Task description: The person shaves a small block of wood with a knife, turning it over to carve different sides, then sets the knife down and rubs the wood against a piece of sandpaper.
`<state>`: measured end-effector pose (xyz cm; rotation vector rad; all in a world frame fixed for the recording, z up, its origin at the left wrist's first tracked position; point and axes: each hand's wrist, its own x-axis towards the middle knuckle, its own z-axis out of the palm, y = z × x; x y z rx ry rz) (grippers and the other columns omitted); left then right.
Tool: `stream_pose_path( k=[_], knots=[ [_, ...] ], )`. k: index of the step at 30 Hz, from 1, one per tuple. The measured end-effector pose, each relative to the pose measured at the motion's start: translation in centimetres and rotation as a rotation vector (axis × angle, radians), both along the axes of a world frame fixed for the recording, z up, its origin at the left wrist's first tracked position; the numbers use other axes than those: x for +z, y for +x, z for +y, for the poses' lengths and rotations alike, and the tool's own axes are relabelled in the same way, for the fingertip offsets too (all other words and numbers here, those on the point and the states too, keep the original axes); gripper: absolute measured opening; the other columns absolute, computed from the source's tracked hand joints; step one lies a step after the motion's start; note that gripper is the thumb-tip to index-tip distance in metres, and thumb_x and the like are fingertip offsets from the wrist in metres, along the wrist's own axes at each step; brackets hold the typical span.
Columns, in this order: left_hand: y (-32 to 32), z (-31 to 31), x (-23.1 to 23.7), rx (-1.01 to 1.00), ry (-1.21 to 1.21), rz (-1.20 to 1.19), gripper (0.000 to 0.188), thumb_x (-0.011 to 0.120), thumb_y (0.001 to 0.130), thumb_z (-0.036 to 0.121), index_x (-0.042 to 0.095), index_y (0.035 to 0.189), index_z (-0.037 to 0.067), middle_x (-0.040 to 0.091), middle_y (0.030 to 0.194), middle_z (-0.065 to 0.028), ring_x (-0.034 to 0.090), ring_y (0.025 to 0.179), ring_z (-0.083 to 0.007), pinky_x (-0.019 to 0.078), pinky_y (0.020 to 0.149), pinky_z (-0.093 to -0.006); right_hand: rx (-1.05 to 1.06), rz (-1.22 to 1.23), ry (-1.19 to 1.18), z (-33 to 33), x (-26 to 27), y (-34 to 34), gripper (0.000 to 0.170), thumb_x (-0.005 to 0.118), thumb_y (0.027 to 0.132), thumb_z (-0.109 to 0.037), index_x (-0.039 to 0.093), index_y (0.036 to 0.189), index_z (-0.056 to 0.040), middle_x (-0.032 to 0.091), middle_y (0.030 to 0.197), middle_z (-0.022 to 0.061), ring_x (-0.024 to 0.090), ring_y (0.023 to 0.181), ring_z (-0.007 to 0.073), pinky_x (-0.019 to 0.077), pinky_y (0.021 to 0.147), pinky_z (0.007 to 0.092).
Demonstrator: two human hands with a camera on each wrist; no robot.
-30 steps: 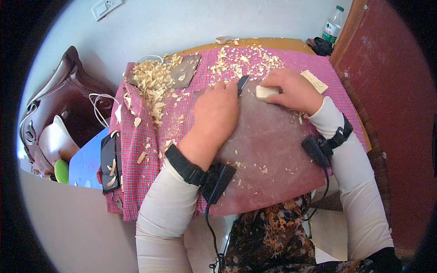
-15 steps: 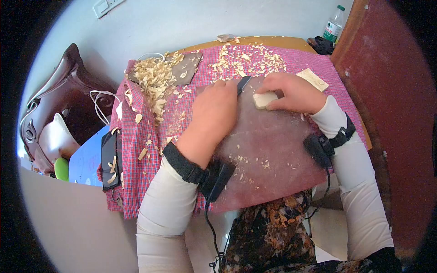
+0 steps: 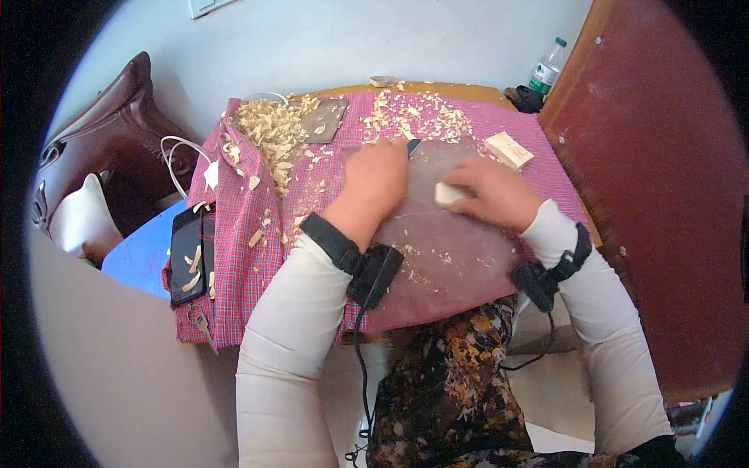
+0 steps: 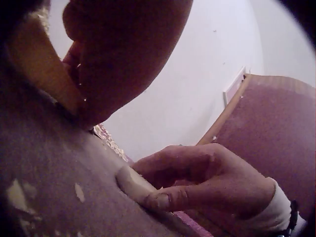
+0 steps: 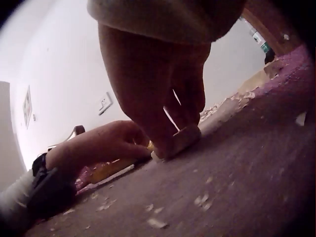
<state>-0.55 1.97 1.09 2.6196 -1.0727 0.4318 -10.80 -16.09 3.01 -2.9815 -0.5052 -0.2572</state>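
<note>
Two hands, bare. Right hand (image 3: 495,191): thumb and fingers pinching one pale block (image 3: 447,194), right of centre in the head frame, against a dark reddish-brown sheet (image 3: 468,249). Left hand (image 3: 377,178): upper centre, back uppermost, over the sheet's left side; its fingertips are poorly seen, so any grip cannot be told. One dark blade (image 3: 414,147), protruding just beside that hand. One second pale block (image 3: 509,148), upper right. Wood shavings (image 3: 273,129), heaped upper left, on checked cloth (image 3: 234,288) over the bench (image 3: 491,95). One phone (image 3: 184,234), left, mid-height. Hazards, as judged: sheet slipping, should the left hand lift; fingertips scraping, from too low a pinch; a nick, should the left hand stray onto the blade. Views: left wrist shows the right thumbnail beside the block, blurred from the head; the phone, head view only.
</note>
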Motion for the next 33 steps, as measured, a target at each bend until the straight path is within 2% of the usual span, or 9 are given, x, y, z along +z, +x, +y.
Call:
stream_pose_path(
  k=[5, 7, 10, 14, 16, 20, 24, 26, 33],
  knots=[
    [0.5, 0.2, -0.4, -0.014, -0.052, 0.030, 0.017, 0.050, 0.084, 0.010, 0.062, 0.095, 0.003, 0.065, 0.095, -0.0177, 0.065, 0.089, -0.0340, 0.0527, 0.074, -0.0430, -0.037, -0.028, -0.049, -0.4, 0.3, -0.8, 0.032, 0.069, 0.072, -0.019, 0.064, 0.100, -0.0049, 0.059, 0.093, 0.0138, 0.057, 0.092, 0.0320, 0.0461, 0.079, 0.0403],
    [0.6, 0.3, -0.3, -0.014, -0.072, 0.056, 0.018, 0.049, 0.084, 0.010, 0.062, 0.095, 0.003, 0.065, 0.096, -0.0179, 0.064, 0.090, -0.0343, 0.0526, 0.074, -0.0431, -0.186, 0.026, -0.018, -1.7, 0.8, -1.0, 0.023, 0.066, 0.074, -0.023, 0.067, 0.090, -0.0060, 0.064, 0.090, 0.0163, 0.060, 0.088, 0.0350, 0.0476, 0.079, 0.0432],
    [0.6, 0.2, -0.4, -0.011, -0.052, 0.089, 0.018, 0.049, 0.084, 0.010, 0.062, 0.096, 0.003, 0.065, 0.097, -0.0178, 0.064, 0.091, -0.0344, 0.0524, 0.074, -0.0434, -0.207, -0.039, -0.052, -1.5, 0.2, -1.0, 0.023, 0.065, 0.074, -0.024, 0.067, 0.087, -0.0053, 0.064, 0.087, 0.0171, 0.061, 0.085, 0.0355, 0.0480, 0.077, 0.0438],
    [0.8, 0.2, -1.1, -0.057, -0.113, 0.023, 0.019, 0.050, 0.084, 0.010, 0.062, 0.095, 0.003, 0.065, 0.097, -0.0175, 0.065, 0.090, -0.0342, 0.0521, 0.074, -0.0439, -0.116, -0.097, -0.054, 2.0, -0.5, 1.0, 0.028, 0.067, 0.075, -0.024, 0.066, 0.094, -0.0031, 0.061, 0.089, 0.0160, 0.059, 0.086, 0.0332, 0.0476, 0.076, 0.0406],
    [1.0, 0.4, -1.0, -0.066, -0.140, -0.010, 0.018, 0.050, 0.084, 0.010, 0.062, 0.095, 0.003, 0.065, 0.097, -0.0175, 0.065, 0.090, -0.0343, 0.0521, 0.074, -0.0439, -0.141, 0.006, -0.084, 3.6, 0.2, 2.2, 0.028, 0.066, 0.075, -0.024, 0.066, 0.094, -0.0041, 0.062, 0.089, 0.0162, 0.059, 0.086, 0.0331, 0.0472, 0.077, 0.0409],
    [1.2, 0.4, -0.6, -0.044, -0.082, 0.079, 0.019, 0.049, 0.084, 0.010, 0.062, 0.096, 0.003, 0.064, 0.098, -0.0173, 0.065, 0.089, -0.0348, 0.0521, 0.074, -0.0438, -0.061, -0.013, -0.055, 1.6, 0.2, 1.1, 0.024, 0.065, 0.073, -0.024, 0.067, 0.086, -0.0038, 0.062, 0.086, 0.0183, 0.060, 0.085, 0.0349, 0.0473, 0.075, 0.0449],
    [0.8, 0.3, -0.5, -0.027, -0.086, 0.095, 0.018, 0.049, 0.084, 0.010, 0.061, 0.097, 0.003, 0.064, 0.099, -0.0171, 0.064, 0.089, -0.0346, 0.0521, 0.075, -0.0434, -0.053, 0.022, -0.100, -0.6, 0.7, -1.9, 0.027, 0.068, 0.073, -0.021, 0.065, 0.094, -0.0037, 0.060, 0.089, 0.0147, 0.058, 0.088, 0.0324, 0.0470, 0.076, 0.0412],
    [0.9, 0.1, -0.8, -0.036, -0.092, 0.081, 0.018, 0.049, 0.084, 0.010, 0.061, 0.096, 0.003, 0.064, 0.099, -0.0169, 0.064, 0.090, -0.0345, 0.0521, 0.075, -0.0434, -0.112, 0.001, -0.067, -0.4, 0.9, -2.8, 0.023, 0.063, 0.076, -0.025, 0.067, 0.085, -0.0052, 0.060, 0.086, 0.0146, 0.058, 0.085, 0.0341, 0.0472, 0.077, 0.0439],
    [0.7, 0.6, -0.1, -0.046, -0.083, 0.116, 0.019, 0.049, 0.085, 0.010, 0.061, 0.097, 0.003, 0.064, 0.100, -0.0172, 0.064, 0.093, -0.0348, 0.0520, 0.076, -0.0435, -0.084, -0.065, -0.119, 3.1, -0.4, 1.3, 0.024, 0.064, 0.078, -0.023, 0.064, 0.093, -0.0034, 0.060, 0.090, 0.0158, 0.057, 0.089, 0.0341, 0.0465, 0.077, 0.0427]
  ],
)
